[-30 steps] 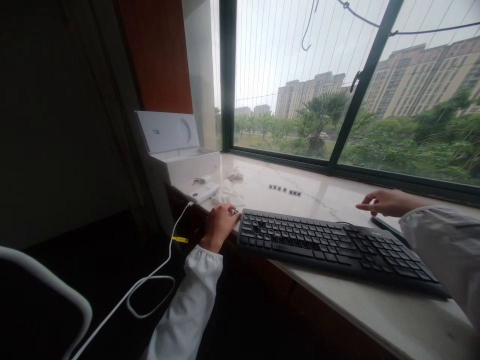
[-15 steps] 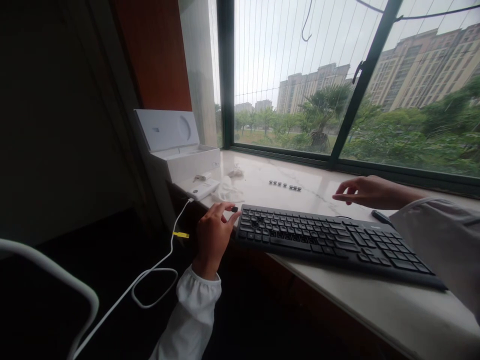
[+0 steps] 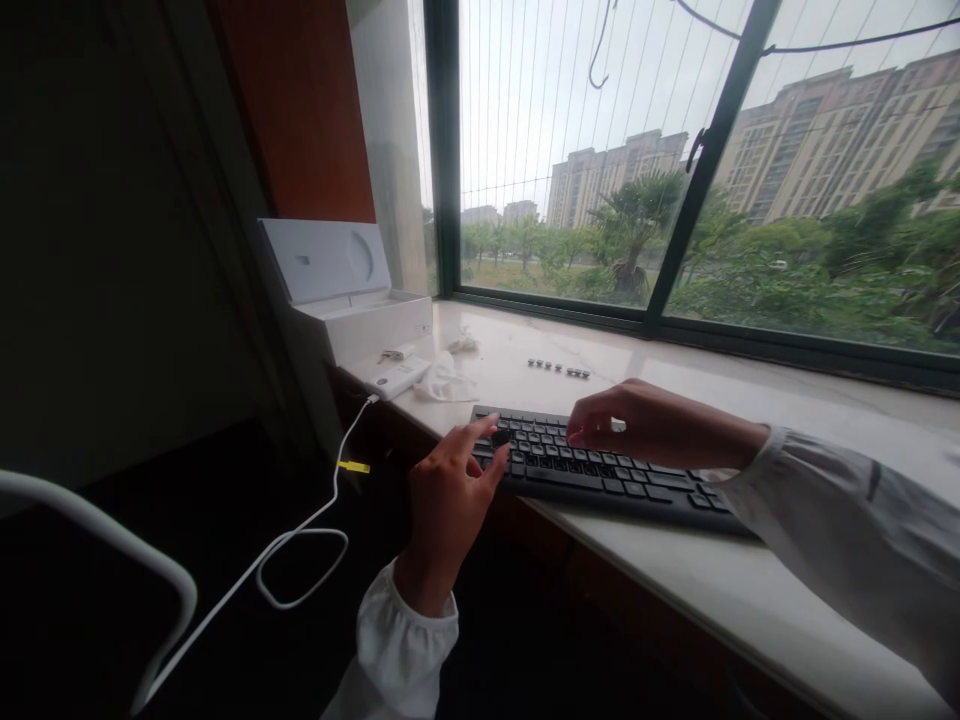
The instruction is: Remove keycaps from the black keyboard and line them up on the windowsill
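Observation:
A small black keycap [image 3: 501, 437] is pinched between the thumb and forefinger of my left hand [image 3: 457, 490], just above the left end of a black keyboard [image 3: 637, 505]. Several key positions on the keyboard look bare, in its middle and lower rows. Over its middle hangs my right hand [image 3: 637, 425], fingers bent down and drawn together. Its fingertips are partly hidden, and I cannot make out anything between them. Behind the keyboard, several small keycaps [image 3: 559, 368] lie in a row on the pale windowsill counter [image 3: 510, 345].
An open white box [image 3: 375, 325] stands at the counter's left end. Before it lie a white device [image 3: 397, 377] with a white cable [image 3: 315, 525] plugged in, and crumpled clear plastic [image 3: 448, 378]. A yellow tag [image 3: 354, 467] is on the cable. The counter's front edge runs below the keyboard.
My left hand has carried the keycap rightward, from beside the keyboard to over its left end. My right hand has moved left and down, from behind the keyboard to above its middle.

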{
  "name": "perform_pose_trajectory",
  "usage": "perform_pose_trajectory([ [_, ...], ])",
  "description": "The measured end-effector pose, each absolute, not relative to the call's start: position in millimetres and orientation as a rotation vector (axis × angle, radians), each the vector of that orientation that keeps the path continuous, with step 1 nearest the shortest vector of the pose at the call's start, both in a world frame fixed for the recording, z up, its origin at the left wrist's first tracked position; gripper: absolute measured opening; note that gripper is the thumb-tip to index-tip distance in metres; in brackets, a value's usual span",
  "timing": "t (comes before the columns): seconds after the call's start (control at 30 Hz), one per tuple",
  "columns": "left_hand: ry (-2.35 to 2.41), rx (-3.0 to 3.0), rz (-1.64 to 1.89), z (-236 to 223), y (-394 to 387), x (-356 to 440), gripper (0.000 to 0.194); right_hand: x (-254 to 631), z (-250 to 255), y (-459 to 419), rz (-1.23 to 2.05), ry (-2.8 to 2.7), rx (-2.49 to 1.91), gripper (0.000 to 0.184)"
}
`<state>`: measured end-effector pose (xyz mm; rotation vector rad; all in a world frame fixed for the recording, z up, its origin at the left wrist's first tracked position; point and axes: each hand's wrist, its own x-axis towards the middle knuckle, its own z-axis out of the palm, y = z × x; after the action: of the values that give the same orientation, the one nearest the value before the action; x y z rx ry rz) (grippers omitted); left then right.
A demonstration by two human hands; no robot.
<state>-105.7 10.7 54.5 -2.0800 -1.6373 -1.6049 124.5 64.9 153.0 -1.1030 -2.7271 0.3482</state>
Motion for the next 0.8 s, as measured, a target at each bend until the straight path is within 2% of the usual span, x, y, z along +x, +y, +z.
perform_pose_trajectory([
  [0.13,-1.579,-2.163,-1.544,48.7,10.2,-85.7,0.035,121.0,152.0,64.0,0.471,-2.683,-1.05,0.028],
  [0.43,-1.442,-2.102,-1.528,42.2,9.8,-65.7,0.034,119.9,141.0,67.8,0.526,-2.639,-0.992,0.025],
  [0.67,-1.401,-2.103,-1.556,43.5,5.3,-64.4,0.02,116.3,141.9,65.9,0.698,-2.634,-0.909,0.031],
  [0.8,-1.441,-2.09,-1.551,42.6,5.7,-73.4,0.023,118.9,143.5,67.4,0.654,-2.657,-0.911,0.035],
])
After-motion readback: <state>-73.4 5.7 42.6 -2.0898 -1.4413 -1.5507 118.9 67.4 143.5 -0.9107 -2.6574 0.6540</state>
